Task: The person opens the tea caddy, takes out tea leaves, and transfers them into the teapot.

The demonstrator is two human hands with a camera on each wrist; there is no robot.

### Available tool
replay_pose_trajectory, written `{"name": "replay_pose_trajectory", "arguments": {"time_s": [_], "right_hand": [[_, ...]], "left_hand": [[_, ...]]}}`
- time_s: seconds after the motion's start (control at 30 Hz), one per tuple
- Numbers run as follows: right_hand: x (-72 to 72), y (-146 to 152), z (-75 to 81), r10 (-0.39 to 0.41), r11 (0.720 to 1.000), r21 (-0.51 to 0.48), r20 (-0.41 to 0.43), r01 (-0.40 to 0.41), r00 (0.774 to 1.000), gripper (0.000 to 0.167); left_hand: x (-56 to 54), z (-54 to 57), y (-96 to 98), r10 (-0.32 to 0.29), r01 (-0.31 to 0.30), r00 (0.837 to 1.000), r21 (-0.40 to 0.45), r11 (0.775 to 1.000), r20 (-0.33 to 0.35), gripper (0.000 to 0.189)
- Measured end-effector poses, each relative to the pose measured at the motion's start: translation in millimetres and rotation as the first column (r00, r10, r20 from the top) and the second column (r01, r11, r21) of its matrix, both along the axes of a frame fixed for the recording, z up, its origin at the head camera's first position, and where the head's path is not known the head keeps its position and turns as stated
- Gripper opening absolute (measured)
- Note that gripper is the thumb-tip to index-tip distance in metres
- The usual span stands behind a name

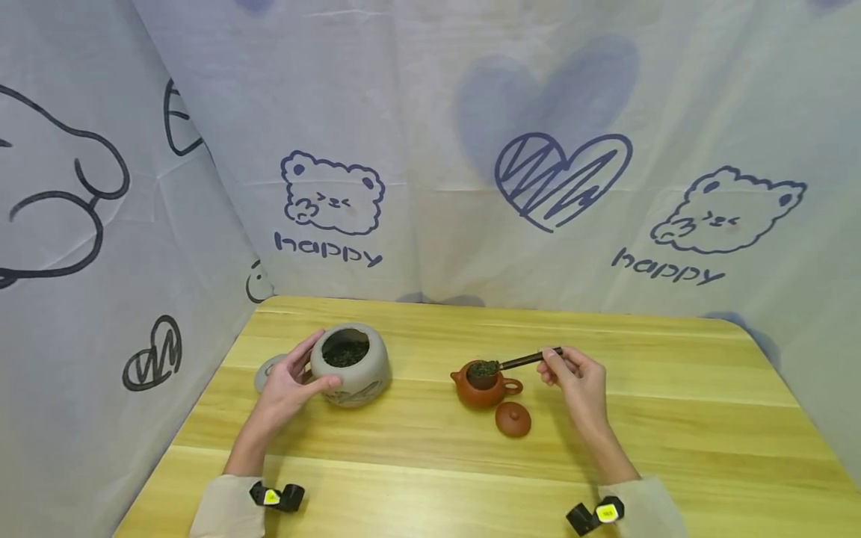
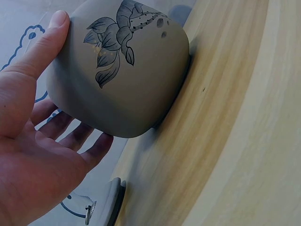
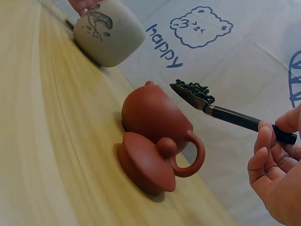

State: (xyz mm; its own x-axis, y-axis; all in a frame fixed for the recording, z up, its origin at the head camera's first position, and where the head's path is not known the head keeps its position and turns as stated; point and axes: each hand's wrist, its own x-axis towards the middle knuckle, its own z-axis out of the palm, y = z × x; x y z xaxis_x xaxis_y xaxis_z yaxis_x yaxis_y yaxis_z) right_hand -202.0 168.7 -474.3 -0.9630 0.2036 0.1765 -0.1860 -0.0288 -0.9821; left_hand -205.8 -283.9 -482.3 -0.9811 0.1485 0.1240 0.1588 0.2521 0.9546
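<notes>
My left hand (image 1: 289,385) grips the side of a grey tea jar (image 1: 363,379), thumb in front and fingers behind. A lotus is painted on the jar's wall in the left wrist view, and dark tea leaves (image 1: 346,353) show through its wide mouth. Between thumb and fingers, my right hand (image 1: 575,381) pinches the dark handle of a tea scoop (image 3: 240,117). Rolled tea leaves (image 3: 195,89) are heaped on the scoop, which hovers over the mouth of a reddish-brown clay teapot (image 1: 479,396). The teapot's lid (image 1: 513,420) lies knob up beside it.
Partly behind my left hand lies the jar's grey lid (image 1: 267,372). Everything stands on a wooden table (image 1: 417,463) with light grain. Printed cloth (image 1: 430,149) hangs along the table's back and left sides.
</notes>
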Motion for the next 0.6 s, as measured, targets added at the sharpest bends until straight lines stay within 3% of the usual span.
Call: {"name": "replay_pose_trajectory", "arguments": {"time_s": [0.6], "right_hand": [[-0.3,-5.6,-3.9,-0.011,0.997,0.081,0.023,0.009,1.0,0.028]], "left_hand": [[-2.7,5.6,-1.1,0.001,-0.001,1.0,-0.006,1.0,0.03,0.089]]}}
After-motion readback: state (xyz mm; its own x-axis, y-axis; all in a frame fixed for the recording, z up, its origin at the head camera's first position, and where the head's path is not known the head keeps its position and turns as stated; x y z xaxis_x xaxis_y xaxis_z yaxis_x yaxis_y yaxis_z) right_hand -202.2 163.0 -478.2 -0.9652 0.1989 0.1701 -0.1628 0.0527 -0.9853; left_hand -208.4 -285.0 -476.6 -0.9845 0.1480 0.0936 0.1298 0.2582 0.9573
